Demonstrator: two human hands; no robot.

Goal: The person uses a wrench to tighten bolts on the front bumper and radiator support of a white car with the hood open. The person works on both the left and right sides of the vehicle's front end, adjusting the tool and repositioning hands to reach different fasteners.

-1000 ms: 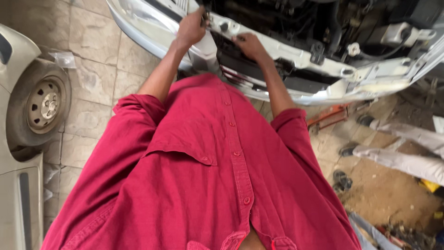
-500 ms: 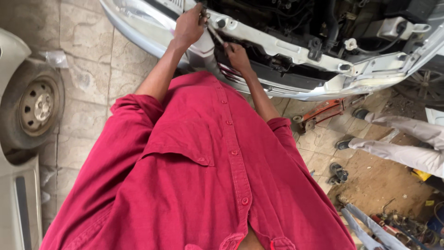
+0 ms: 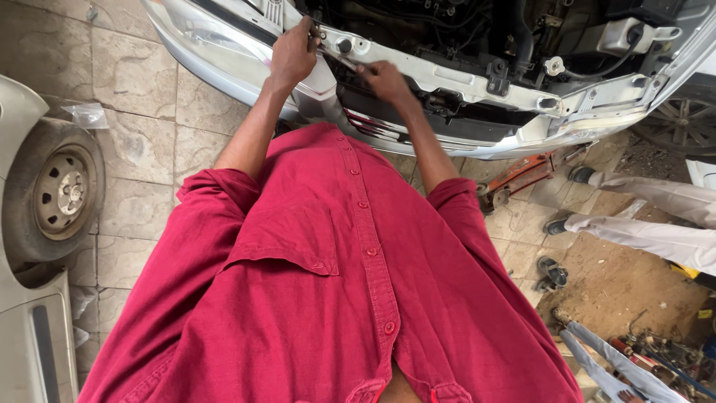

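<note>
A thin dark metal tool [image 3: 344, 63] lies slantwise along the white car's front crossbar [image 3: 447, 75], its tip mostly hidden. The right hand [image 3: 384, 78] clasps its lower end; the left hand [image 3: 292, 54] is closed near its upper end.

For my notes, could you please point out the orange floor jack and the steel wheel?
orange floor jack [image 3: 522, 175], head view, middle of its long body.
grey steel wheel [image 3: 63, 192], head view, hub.
</note>
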